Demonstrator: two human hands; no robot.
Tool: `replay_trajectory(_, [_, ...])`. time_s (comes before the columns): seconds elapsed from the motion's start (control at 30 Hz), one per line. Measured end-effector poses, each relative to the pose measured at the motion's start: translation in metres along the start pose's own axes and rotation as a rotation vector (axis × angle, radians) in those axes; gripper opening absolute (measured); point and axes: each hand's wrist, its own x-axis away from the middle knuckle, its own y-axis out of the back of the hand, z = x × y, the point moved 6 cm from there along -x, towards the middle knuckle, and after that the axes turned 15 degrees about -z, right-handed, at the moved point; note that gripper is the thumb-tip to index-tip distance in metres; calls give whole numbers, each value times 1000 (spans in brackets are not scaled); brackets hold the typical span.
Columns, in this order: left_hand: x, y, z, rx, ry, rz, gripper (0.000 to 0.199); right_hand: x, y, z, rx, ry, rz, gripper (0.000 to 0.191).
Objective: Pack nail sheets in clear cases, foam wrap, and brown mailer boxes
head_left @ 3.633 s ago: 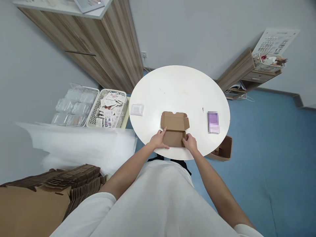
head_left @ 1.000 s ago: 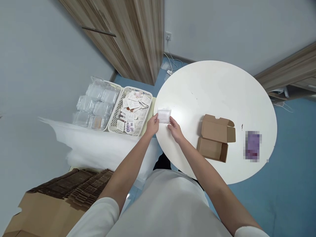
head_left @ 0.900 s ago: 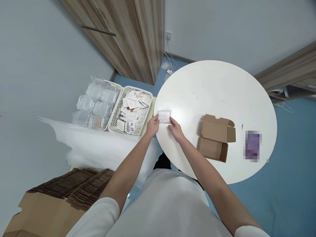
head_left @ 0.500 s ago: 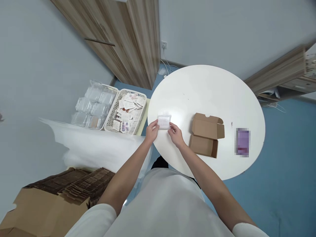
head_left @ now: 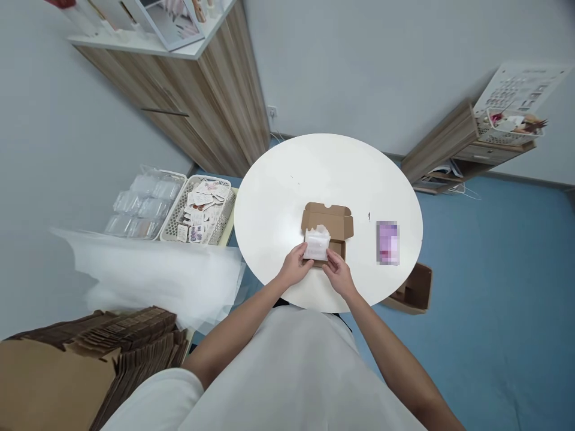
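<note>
Head-worn camera looks steeply down from above the table.

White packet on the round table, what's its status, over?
Left hand and right hand both gripping white packet. Packet over open cardboard box. Box flaps spread, nothing seen blocking the packet.

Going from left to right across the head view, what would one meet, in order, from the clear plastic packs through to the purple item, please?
Clear plastic packs, printed cards, left hand, white-wrapped packet, right hand, purple item.
</note>
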Motion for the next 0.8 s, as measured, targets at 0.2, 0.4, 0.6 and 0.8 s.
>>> replay_trajectory(0.2, [-2, -31, -2, -219, -15, 105, 56, -10, 18, -11, 34, -120, 46, 54])
replay_trajectory(0.4, [-5, -43, 3, -394, 15, 202, 42, -16, 15, -16, 208, -249, 146, 51])
replay_trajectory(0.6, [-7, -44, 2, -450, 78, 243, 32, -20, 14, -15, 377, -207, 213, 36])
replay_trajectory(0.8, [-17, -19, 7, -226, 183, 77, 38, -31, 42, 6, 161, -162, 145, 42])
